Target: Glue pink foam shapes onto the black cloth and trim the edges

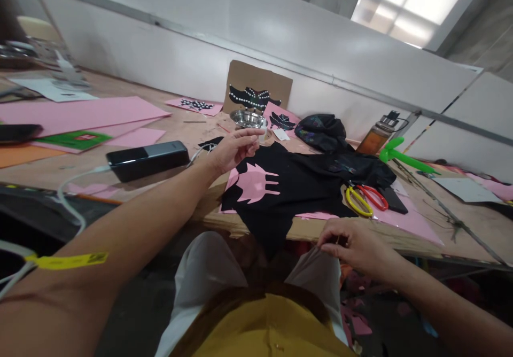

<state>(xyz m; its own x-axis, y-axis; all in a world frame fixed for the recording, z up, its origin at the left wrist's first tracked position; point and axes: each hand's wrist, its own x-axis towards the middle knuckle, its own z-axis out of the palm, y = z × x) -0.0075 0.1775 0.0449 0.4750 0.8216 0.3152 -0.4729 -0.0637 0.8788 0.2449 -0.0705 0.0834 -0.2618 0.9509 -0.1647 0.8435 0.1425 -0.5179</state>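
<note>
My left hand is over the back left edge of a black cloth piece, index finger stretched out and the other fingers loosely curled. Nothing shows in its fingers. Just below it, a pink spiky cut-out with several prongs lies on the black cloth. At the table's front edge, my right hand pinches the pale trouser leg at the knee. Yellow-and-red-handled scissors lie on the cloth's right side. A shiny metal bowl stands behind my left hand.
A black power bank with a white cable lies on the left, near pink sheets. Bead-trimmed black hat shapes are at the back. To the right are a dark bundled cloth, a bottle and a green balloon.
</note>
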